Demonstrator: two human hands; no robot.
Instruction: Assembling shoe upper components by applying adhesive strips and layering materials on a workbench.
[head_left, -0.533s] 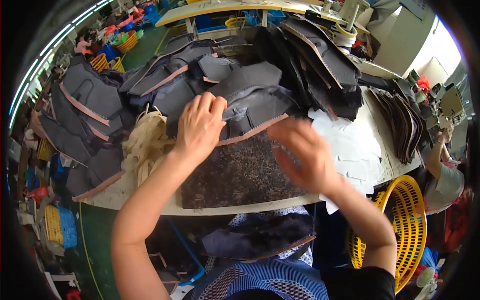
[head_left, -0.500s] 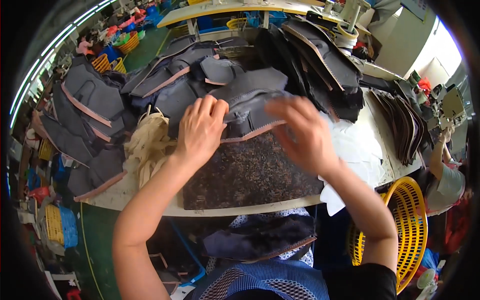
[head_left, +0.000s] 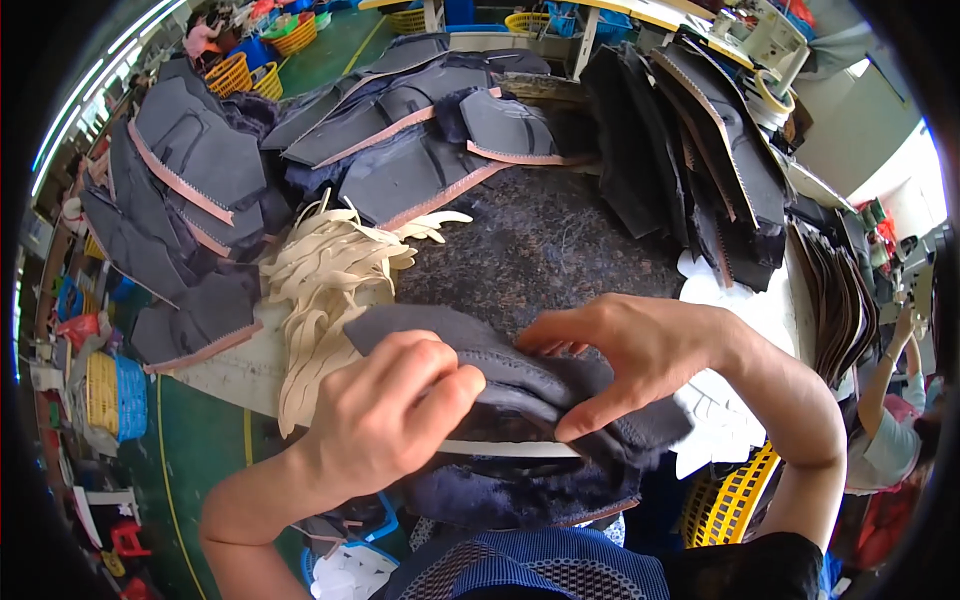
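Above the table's front edge I hold a stitched dark grey shoe upper (head_left: pixel 510 372), folded, with a seam ridge along its middle. My left hand (head_left: pixel 395 400) is closed in a fist on its left part. Thumb and fingers of my right hand (head_left: pixel 640 350) straddle the fold from the right, thumb on the near side; how firmly they press cannot be made out. The right end of the piece hangs down, slightly blurred. Below, on my lap, lies a fuzzy dark blue piece (head_left: pixel 520 490) with a light brown edge.
A mottled dark board (head_left: pixel 560 235) lies on the pale table. Similar grey uppers (head_left: pixel 200 140) heap at left and back; another stack (head_left: pixel 725 150) stands at right. Cream strips (head_left: pixel 335 290) and white sheets (head_left: pixel 735 430) flank the board. A yellow basket (head_left: pixel 730 495) stands low right; a co-worker (head_left: pixel 890 420) is beyond.
The grey upper has come from the back of the board toward me, folded in my hands. My right hand, blurred before, now straddles the piece. The view has also shifted.
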